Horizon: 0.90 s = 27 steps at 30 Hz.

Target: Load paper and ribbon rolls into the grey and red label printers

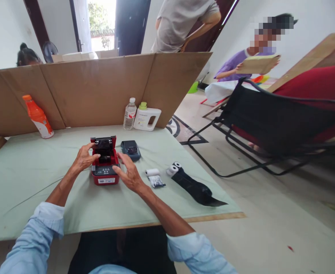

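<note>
A red and black label printer [104,176] stands on the green-covered table with its lid raised and a black ribbon roll showing inside. My left hand [84,156] is at its left side, thumb over the opening and fingers by the lid, spread apart. On the other side, my right hand [129,173] has its fingers apart, the thumb near the printer's front panel and the rest along its right edge. Behind my right hand lies a dark blue handheld device [130,150]. White paper rolls [174,168] and a black ribbon strip [191,187] lie to the right, near a small printed packet [156,181].
A cardboard screen [98,91] borders the table's back. Before it stand an orange bottle [38,117], a clear water bottle [130,114] and a white jug [146,117]. A black folding chair [264,118] stands right. Several people are beyond, one holding a tan package [258,64].
</note>
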{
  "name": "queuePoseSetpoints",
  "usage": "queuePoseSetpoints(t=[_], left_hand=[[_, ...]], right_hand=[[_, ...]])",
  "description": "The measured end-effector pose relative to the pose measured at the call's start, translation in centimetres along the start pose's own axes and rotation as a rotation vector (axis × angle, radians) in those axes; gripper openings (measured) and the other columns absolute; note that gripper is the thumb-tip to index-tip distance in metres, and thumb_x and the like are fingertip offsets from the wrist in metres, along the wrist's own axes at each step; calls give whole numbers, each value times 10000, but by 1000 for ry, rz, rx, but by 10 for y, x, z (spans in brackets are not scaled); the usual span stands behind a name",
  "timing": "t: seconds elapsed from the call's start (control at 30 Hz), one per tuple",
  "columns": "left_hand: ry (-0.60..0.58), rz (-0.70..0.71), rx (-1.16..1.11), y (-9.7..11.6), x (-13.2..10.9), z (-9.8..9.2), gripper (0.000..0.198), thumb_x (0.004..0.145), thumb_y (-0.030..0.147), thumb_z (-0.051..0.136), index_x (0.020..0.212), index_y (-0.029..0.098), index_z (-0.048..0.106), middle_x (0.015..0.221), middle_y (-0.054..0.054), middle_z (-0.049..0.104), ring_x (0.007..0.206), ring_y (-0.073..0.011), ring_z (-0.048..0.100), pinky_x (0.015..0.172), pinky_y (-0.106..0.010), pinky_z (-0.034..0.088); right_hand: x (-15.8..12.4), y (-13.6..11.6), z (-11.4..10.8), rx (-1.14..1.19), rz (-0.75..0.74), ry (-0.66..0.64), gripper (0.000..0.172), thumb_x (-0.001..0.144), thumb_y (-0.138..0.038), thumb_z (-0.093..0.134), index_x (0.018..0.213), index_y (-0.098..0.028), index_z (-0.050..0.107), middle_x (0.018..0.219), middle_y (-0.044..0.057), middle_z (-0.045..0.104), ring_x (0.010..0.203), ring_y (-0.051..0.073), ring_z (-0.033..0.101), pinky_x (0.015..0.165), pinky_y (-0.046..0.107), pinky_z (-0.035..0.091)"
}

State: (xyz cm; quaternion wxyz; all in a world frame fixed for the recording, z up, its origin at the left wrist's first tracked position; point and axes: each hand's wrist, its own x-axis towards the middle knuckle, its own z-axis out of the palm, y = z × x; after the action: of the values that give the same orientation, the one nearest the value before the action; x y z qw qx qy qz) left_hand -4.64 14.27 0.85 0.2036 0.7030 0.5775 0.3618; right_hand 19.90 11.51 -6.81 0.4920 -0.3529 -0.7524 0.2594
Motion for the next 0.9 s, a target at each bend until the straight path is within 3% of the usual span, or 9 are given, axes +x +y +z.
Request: queuePoseSetpoints(t=[0.1,0.23,0.5,0.67,0.8,0.9], left_hand=[[54,-28,-6,1,6,10,280,741,307,765,983,167,785,948,-55,814,915,-258,742,886,-369,566],[84,-42,-2,-4,9,19,202,769,343,737,823,154,784,795,-40,776,790,-234,705,812,-345,549],[50,3,-33,-9,2,23,296,821,235,594,1017,150,798,908,-27,785,842,-200,694,785,-284,536],[30,8,34,-5,2,18,146,792,217,623,838,162,750,730,8,692,727,-174,628,717,-269,492],[17,30,110,-2,2,18,81,768,230,696,711,176,712,712,-4,667,713,-179,602,735,-294,491],[13,53,154,-2,1,22,91,774,242,725,703,188,743,783,-31,696,788,-203,628,798,-322,517]], right_hand=[[29,3,-3,-115,16,-27,504,975,-386,661,1446,-212,615,1310,149,712,1208,314,651,1101,518,516],[54,12,-3,-227,45,-122,509,920,-321,717,1407,-189,644,1278,153,734,1127,300,673,999,475,558],[67,12,-1,-337,35,-166,473,934,-312,710,1388,-184,663,1220,139,722,1126,304,636,1064,482,500],[76,8,6,-397,68,-197,435,956,-310,683,1361,-153,675,1212,158,684,1119,313,601,1034,473,496],[82,2,10,-427,84,-237,207,967,-294,672,1103,-178,777,1114,128,703,1052,290,598,998,449,487],[82,-4,11,-426,75,-273,154,957,-276,684,977,-180,803,1065,115,726,1053,281,608,974,411,488]])
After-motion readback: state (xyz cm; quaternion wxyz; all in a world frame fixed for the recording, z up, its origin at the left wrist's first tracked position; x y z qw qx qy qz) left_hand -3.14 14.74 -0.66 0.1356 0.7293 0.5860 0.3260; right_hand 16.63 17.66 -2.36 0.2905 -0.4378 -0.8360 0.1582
